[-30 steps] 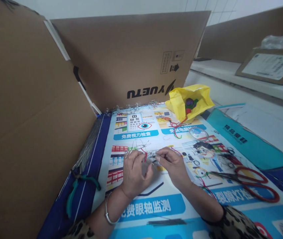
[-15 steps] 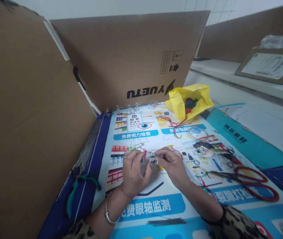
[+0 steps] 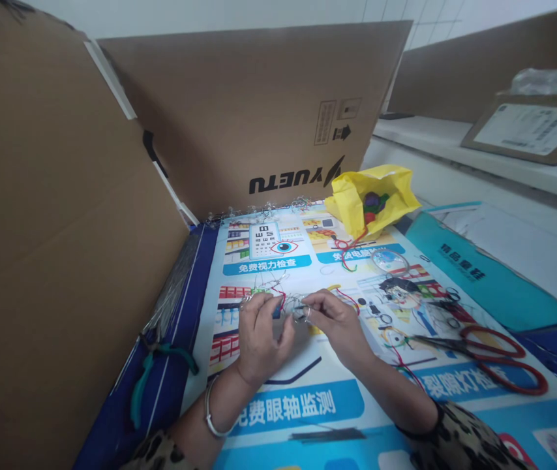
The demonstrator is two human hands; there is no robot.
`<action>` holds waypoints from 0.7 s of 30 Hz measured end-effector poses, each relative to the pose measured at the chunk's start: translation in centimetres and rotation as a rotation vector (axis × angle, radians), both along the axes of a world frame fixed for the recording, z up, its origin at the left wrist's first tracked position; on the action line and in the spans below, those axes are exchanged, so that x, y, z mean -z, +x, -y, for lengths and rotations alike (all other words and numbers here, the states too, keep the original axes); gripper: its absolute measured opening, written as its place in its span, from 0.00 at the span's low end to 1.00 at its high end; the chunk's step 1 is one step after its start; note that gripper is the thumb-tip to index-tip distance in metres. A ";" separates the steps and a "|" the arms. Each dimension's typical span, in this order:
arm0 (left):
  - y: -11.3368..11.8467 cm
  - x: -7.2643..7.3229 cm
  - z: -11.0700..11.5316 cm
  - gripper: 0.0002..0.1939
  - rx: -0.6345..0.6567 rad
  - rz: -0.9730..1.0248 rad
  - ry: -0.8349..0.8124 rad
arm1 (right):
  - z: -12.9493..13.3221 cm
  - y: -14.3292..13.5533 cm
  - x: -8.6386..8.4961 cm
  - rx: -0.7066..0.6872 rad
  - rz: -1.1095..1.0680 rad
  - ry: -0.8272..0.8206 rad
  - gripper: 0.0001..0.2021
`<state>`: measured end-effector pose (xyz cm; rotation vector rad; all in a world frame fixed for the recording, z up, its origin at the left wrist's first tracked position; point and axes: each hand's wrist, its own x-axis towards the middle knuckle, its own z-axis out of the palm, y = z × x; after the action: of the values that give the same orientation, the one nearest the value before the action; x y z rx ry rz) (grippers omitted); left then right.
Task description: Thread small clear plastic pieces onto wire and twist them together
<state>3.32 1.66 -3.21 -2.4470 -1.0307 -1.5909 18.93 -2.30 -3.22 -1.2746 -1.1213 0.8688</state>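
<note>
My right hand (image 3: 334, 320) pinches a small piece of bent thin wire (image 3: 297, 305) between thumb and fingertips, above the printed sheet. My left hand (image 3: 261, 333) is just left of that wire, its fingers bent and a gap between thumb and forefinger; I see nothing in that gap. Beyond the left fingertips are loose thin wires (image 3: 273, 282) and a red thread (image 3: 283, 299). The far side of the wire piece and part of the left fingertips are hard to make out.
Red-handled scissors (image 3: 496, 349) lie at right, teal-handled pliers (image 3: 149, 372) at left beside long wires (image 3: 173, 281). A yellow bag (image 3: 351, 202) with coloured thread stands at the back. Short dark wires (image 3: 327, 435) lie in front. Cardboard walls (image 3: 220, 117) stand behind and at left.
My left hand has shifted slightly left, and its thumb has drawn back from the wire piece. My right hand stays almost where it was, still pinching the wire.
</note>
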 end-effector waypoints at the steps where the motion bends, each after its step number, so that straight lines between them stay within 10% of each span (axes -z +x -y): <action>1: 0.0 0.0 0.0 0.20 0.001 0.002 -0.001 | 0.0 0.0 0.0 -0.003 -0.013 -0.009 0.06; 21: -0.1 0.3 -0.1 0.22 -0.028 -0.018 0.025 | 0.0 0.1 -0.1 -0.024 -0.051 -0.059 0.06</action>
<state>3.24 1.71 -3.54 -2.4153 -1.0314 -1.5608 19.04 -2.27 -3.16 -1.2818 -1.0797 0.9534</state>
